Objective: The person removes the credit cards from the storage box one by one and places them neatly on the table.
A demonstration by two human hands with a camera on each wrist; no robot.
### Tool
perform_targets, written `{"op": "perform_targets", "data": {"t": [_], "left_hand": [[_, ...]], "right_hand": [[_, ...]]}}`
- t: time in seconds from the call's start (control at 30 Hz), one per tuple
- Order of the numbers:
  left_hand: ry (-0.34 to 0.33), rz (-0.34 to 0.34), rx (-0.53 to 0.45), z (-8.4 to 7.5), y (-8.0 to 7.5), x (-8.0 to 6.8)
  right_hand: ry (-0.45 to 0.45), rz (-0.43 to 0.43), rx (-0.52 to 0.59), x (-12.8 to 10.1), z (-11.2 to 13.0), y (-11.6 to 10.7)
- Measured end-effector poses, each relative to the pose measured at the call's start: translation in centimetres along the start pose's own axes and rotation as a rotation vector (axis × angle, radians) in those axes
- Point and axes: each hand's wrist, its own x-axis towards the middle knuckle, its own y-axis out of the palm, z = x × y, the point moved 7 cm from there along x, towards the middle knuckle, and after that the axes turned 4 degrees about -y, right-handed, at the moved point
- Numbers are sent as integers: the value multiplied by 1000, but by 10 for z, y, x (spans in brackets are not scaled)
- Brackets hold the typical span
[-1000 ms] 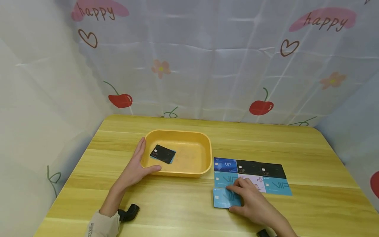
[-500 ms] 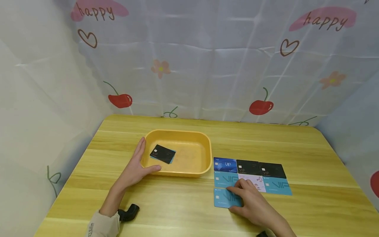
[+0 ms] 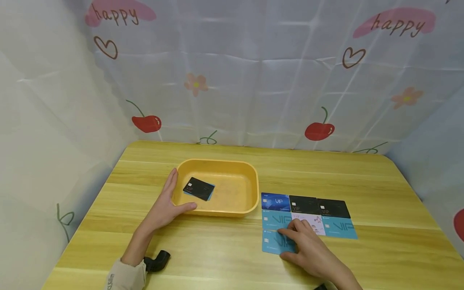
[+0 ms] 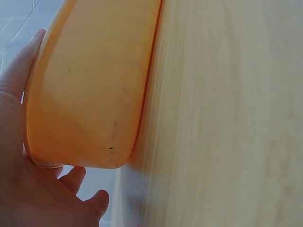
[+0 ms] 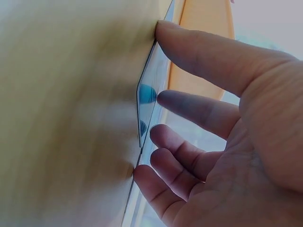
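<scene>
My left hand point(image 3: 164, 207) holds the left end of a yellow tray point(image 3: 232, 189), thumb at the near rim and fingers along the outer side. Inside the tray a black VIP card point(image 3: 198, 188) overlaps a blue card, mostly hidden. To the right, my right hand point(image 3: 308, 249) holds a light blue VIP card point(image 3: 271, 241) on the table, thumb at its near edge and index finger by its far edge. This card lies just below another light blue card point(image 3: 272, 218). In the right wrist view, the thumb and index finger touch the card point(image 5: 147, 94).
A dark blue card point(image 3: 275, 202) and two black cards point(image 3: 303, 205) form the back row. Behind the right fingers lie a pink-white card point(image 3: 319, 224) and a light blue card point(image 3: 340, 228). A black device point(image 3: 158, 261) is by the left wrist. A printed curtain point(image 3: 232, 80) hangs behind the table.
The held light blue card has shifted slightly away from me, closer to the card above it. The left hand and tray have stayed in place.
</scene>
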Motion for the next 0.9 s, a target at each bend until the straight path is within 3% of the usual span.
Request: {"op": "perform_targets", "data": {"t": [0.37, 0.9], "left_hand": [[3, 0, -6, -2, 0, 0], [1, -1, -6, 0, 0, 0]], "right_hand": [[-54, -13, 17, -2, 2, -4], [-11, 16, 21, -1, 1, -1]]}}
